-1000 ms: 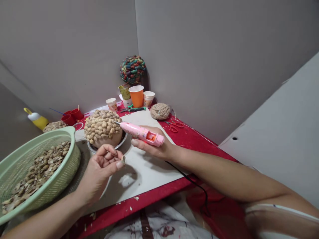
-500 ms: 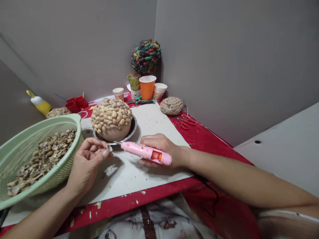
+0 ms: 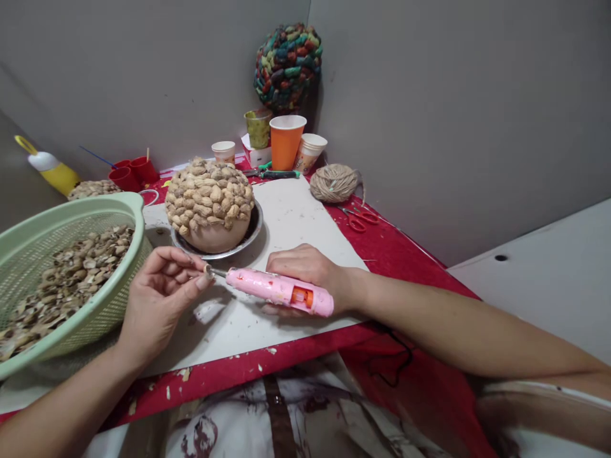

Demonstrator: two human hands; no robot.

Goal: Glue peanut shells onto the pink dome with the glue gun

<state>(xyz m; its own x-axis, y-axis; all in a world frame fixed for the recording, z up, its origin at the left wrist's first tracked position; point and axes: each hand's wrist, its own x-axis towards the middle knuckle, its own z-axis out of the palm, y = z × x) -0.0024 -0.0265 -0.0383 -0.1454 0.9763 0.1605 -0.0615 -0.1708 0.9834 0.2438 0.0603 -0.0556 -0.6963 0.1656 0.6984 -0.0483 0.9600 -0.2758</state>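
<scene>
My right hand is wrapped round a pink glue gun whose metal tip points left. That tip touches a small peanut shell piece pinched between thumb and fingers of my left hand. Just behind them a ball partly covered in peanut shells sits in a metal dish on a white board. A pale green colander full of shell pieces stands at my left wrist.
At the back of the red table stand an orange cup, paper cups, a multicoloured shell ball, a twine ball, red scissors, pliers, red cups and a yellow bottle. The gun's black cord hangs off the table's front edge.
The glue gun came down from the shell-covered ball to the shell piece in my left hand. The view also tilted downward and shifted.
</scene>
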